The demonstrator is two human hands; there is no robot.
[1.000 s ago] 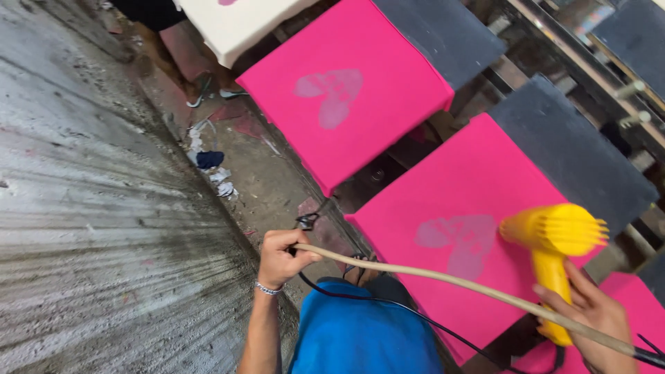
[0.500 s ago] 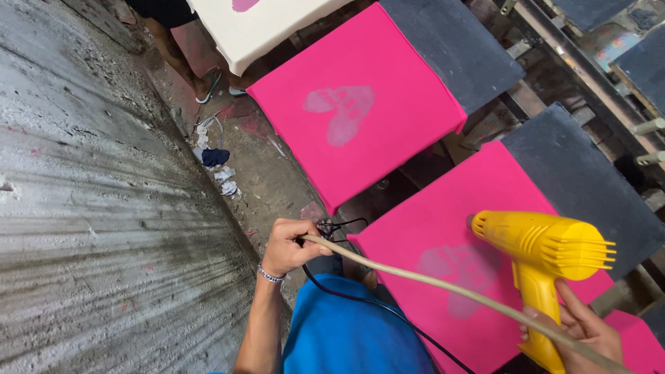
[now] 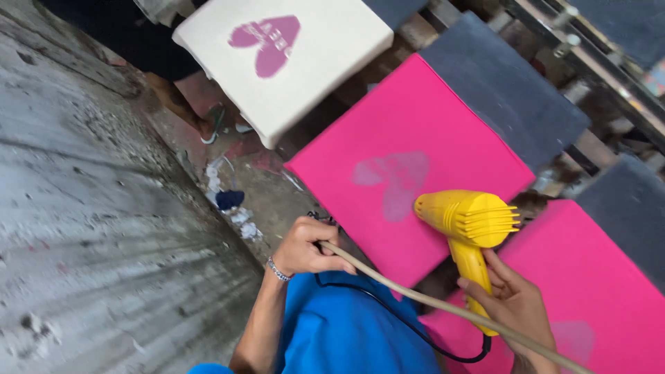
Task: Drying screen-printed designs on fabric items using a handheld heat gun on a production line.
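My right hand (image 3: 514, 305) grips the handle of a yellow heat gun (image 3: 465, 223), whose nozzle points left at a pale heart print (image 3: 392, 179) on a pink fabric panel (image 3: 429, 131). My left hand (image 3: 306, 246) is closed around a tan cord (image 3: 415, 296) that runs down to the right, and around a black cable (image 3: 388, 313) looping under it. A second pink panel (image 3: 589, 277) lies beside my right hand. I wear a blue top (image 3: 346, 332).
A cream panel (image 3: 325, 62) with a magenta heart print stands further back. Dark grey boards (image 3: 509, 90) sit behind the pink panels. A grey concrete wall (image 3: 90, 228) runs along the left. Another person's foot in a sandal (image 3: 211, 125) stands on the littered floor.
The heat gun has moved from one pink panel to the one beyond it, now over its heart print. My left hand kept hold of the cord and moved along with the view.
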